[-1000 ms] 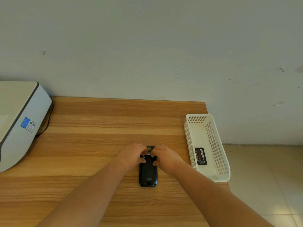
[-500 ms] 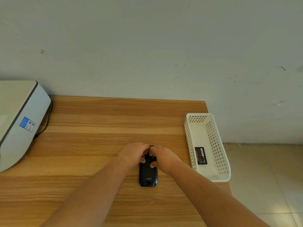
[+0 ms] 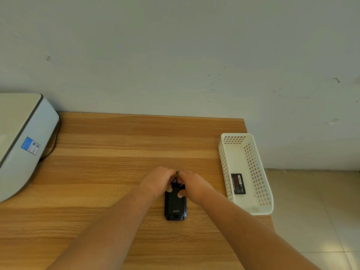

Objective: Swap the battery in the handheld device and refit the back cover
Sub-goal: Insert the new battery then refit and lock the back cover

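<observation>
A black handheld device [image 3: 175,206] lies back-up on the wooden table [image 3: 116,152], its dark back cover facing me. My left hand [image 3: 158,180] and my right hand [image 3: 191,185] both grip its far end, fingers curled over the top edge and thumbs pressing on the back cover. The far end of the device is hidden under my fingers. A black battery [image 3: 238,183] with a red label lies inside the white basket [image 3: 262,208] to the right.
A white and grey machine [image 3: 21,141] with a blue sticker and a black cable stands at the table's left. The basket sits at the table's right edge, with tiled floor beyond. A plain wall rises behind the table.
My two hands have closed together over the device's far end, covering the lit strip that showed between them a second ago. The device has stayed in place.
</observation>
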`<control>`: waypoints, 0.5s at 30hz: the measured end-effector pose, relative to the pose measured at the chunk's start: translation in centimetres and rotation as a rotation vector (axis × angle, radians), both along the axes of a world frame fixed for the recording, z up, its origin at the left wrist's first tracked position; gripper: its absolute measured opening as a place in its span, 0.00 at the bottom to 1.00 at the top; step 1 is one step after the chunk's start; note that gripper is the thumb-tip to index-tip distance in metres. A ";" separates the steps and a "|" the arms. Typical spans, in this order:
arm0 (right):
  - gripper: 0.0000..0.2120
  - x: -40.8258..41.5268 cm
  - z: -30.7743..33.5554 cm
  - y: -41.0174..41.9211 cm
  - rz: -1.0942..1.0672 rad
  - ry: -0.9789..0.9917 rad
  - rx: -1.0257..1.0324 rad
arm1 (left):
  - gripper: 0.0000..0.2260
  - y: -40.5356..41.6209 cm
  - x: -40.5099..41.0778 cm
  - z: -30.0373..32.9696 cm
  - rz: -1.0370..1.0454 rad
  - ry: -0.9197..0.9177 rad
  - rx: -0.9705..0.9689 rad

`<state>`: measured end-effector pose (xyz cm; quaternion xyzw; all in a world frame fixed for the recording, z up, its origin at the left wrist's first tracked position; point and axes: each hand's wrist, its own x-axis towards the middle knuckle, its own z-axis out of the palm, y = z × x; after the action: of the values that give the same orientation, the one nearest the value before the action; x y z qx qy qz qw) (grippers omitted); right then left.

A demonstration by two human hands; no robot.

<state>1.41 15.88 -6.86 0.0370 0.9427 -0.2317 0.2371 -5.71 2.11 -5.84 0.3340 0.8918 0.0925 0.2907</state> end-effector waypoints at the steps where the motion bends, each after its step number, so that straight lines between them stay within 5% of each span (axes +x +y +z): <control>1: 0.20 0.0 0.0 0.0 -0.003 -0.001 -0.003 | 0.08 0.0 0.0 0.0 0.008 0.002 0.008; 15: 0.20 0.6 -0.1 0.0 -0.060 0.038 -0.042 | 0.11 -2.1 2.2 -1.1 0.339 -0.066 0.209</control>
<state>1.97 15.92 -6.95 0.0556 0.9405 -0.2590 0.2126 -3.53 0.00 -6.90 0.2042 0.9109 0.2430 0.2637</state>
